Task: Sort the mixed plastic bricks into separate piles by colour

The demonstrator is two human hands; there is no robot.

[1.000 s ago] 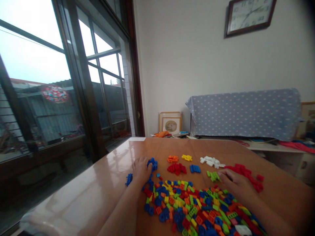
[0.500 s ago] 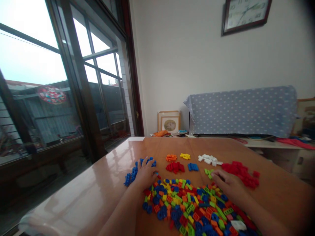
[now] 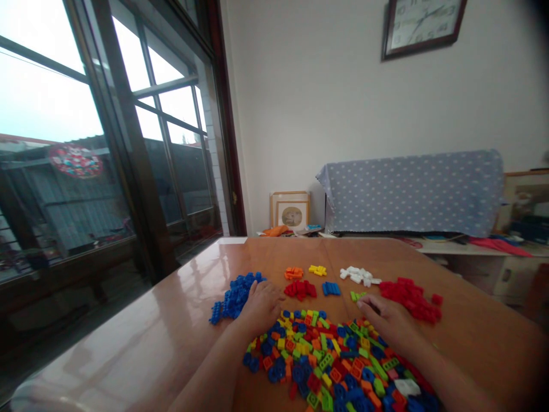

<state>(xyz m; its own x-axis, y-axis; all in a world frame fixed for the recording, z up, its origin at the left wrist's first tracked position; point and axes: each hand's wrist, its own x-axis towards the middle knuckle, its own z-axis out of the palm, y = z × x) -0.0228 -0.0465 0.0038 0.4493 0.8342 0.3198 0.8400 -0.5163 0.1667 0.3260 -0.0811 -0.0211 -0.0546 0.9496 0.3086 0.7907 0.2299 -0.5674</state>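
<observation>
My left hand (image 3: 262,304) is over the table between the blue brick pile (image 3: 237,294) and the small red group (image 3: 301,290); its fingers are bent forward and whatever lies under them is hidden. Fingers curled together, my right hand (image 3: 380,312) touches the small green group (image 3: 357,296); what the fingertips hold is too small to make out. In front of both hands spreads a large mixed heap of coloured bricks (image 3: 326,360). Small orange (image 3: 294,273), yellow (image 3: 318,270) and blue (image 3: 331,288) groups stand behind, with white pieces (image 3: 359,276) farther right.
A bigger red pile (image 3: 409,297) lies right of the white pieces on the brown table (image 3: 141,337). Beyond the table are a framed picture (image 3: 292,214) and a dotted blue cloth (image 3: 412,191). Glass windows line the left side.
My left hand has shifted right, off the blue pile, and its fingers have drawn together. My right hand stays by the green group. The whole view has turned slightly.
</observation>
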